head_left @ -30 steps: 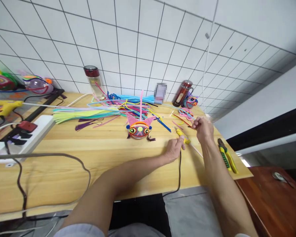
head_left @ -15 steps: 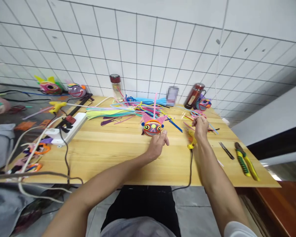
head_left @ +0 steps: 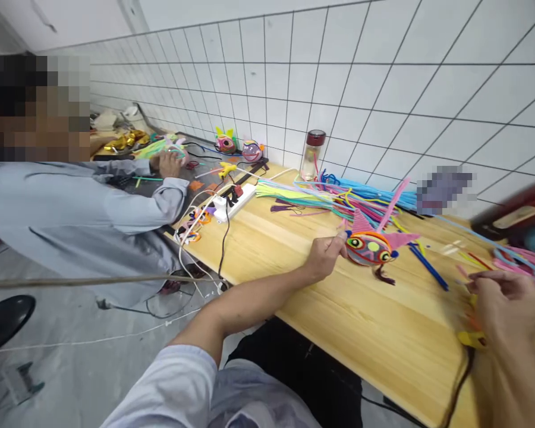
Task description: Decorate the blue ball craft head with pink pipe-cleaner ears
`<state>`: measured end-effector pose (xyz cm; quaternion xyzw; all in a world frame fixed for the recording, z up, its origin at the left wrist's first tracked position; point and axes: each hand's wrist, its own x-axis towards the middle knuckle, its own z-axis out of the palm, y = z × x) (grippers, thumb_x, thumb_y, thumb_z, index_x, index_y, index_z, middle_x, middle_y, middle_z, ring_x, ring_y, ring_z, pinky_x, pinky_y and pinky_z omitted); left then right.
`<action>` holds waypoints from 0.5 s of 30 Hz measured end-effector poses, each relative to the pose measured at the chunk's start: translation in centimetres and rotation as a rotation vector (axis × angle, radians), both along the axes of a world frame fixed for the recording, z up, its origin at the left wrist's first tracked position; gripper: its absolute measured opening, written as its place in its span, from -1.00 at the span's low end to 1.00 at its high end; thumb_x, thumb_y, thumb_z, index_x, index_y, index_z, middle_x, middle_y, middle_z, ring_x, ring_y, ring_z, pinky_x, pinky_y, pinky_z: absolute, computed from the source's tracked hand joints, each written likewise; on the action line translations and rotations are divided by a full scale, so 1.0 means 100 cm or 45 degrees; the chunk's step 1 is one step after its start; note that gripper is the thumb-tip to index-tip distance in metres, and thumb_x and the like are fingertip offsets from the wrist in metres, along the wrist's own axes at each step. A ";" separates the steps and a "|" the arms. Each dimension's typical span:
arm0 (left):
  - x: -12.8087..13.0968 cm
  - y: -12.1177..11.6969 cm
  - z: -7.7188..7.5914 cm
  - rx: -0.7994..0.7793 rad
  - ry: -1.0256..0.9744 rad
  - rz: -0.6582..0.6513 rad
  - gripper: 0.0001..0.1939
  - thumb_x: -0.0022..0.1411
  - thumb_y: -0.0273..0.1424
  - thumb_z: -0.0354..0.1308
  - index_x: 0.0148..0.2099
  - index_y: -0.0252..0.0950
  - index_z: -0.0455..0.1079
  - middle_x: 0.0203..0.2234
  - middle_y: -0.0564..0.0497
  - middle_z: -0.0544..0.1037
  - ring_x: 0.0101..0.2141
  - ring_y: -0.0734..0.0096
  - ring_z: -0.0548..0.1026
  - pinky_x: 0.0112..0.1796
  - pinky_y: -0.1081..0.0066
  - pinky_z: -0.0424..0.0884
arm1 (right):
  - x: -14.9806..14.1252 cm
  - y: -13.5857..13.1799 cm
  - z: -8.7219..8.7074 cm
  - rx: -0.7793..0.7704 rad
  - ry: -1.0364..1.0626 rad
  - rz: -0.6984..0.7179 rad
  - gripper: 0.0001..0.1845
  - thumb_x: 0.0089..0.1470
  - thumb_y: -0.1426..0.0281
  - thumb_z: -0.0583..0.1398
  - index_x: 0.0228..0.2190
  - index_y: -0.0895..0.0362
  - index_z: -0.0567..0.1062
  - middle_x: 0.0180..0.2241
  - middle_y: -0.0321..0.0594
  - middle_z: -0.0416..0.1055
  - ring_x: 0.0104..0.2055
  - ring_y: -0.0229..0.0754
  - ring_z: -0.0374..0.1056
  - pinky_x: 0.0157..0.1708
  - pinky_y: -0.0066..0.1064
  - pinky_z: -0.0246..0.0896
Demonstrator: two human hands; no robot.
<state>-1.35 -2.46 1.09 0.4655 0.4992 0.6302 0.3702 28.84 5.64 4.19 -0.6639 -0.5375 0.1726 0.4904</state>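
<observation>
Pink ears, ringed yellow eyes and a dark tassel mark a decorated ball with an animal face (head_left: 369,248), with a pink fuzzy stem rising behind it. My left hand (head_left: 325,257) is closed, thumb and fingers pinching the ball's left edge. To the right, my right hand (head_left: 510,303) is closed with fingertips together above the table; whatever it pinches is too small to make out. Partly hidden beneath that hand lies a yellow glue gun (head_left: 471,339) with a dark cord. Blue fuzzy stems (head_left: 428,267) lie between the ball and my right hand.
Bundled colourful pipe cleaners (head_left: 294,193) spread along the wooden table (head_left: 339,324). A lidded glass bottle (head_left: 312,156) and a red flask (head_left: 517,211) stand at the back. Left are a white power strip (head_left: 236,202), cords, and a co-worker in a grey sleeve (head_left: 147,208).
The view has swung left, bringing the co-worker into sight. My left hand has gone from the ball's lower right to its left edge, and the ball now tilts. My right hand stays near the glue gun.
</observation>
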 end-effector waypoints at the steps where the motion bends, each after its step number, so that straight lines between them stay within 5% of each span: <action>1: -0.001 0.001 -0.002 -0.002 0.010 0.016 -0.26 0.47 0.17 -0.05 -0.54 -0.27 0.41 -0.64 0.04 0.37 -0.48 0.41 0.36 -0.32 0.34 0.31 | -0.004 -0.003 0.002 -0.025 -0.017 0.014 -0.87 -0.25 0.33 0.18 -0.53 -0.16 0.44 -0.47 -0.11 0.45 -0.39 0.13 0.47 -0.24 0.09 0.31; 10: 0.005 -0.008 -0.005 -0.017 0.226 -0.137 -0.33 0.50 0.06 -0.03 -0.53 -0.25 0.44 -0.55 -0.03 0.56 -0.38 0.32 0.56 -0.16 0.36 0.48 | -0.015 -0.015 0.013 -0.096 0.003 0.041 -0.85 -0.27 0.26 0.12 -0.52 -0.24 0.42 -0.48 -0.13 0.38 -0.39 0.13 0.40 -0.18 0.09 0.25; 15: 0.011 -0.011 0.002 -0.061 0.323 -0.190 -0.35 0.54 -0.01 -0.04 -0.51 -0.27 0.47 -0.56 -0.01 0.55 -0.40 0.34 0.55 -0.23 0.40 0.45 | -0.014 -0.018 0.012 -0.075 -0.092 0.117 -0.84 -0.26 0.23 0.11 -0.51 -0.27 0.42 -0.46 -0.10 0.41 -0.38 0.17 0.38 -0.21 0.10 0.19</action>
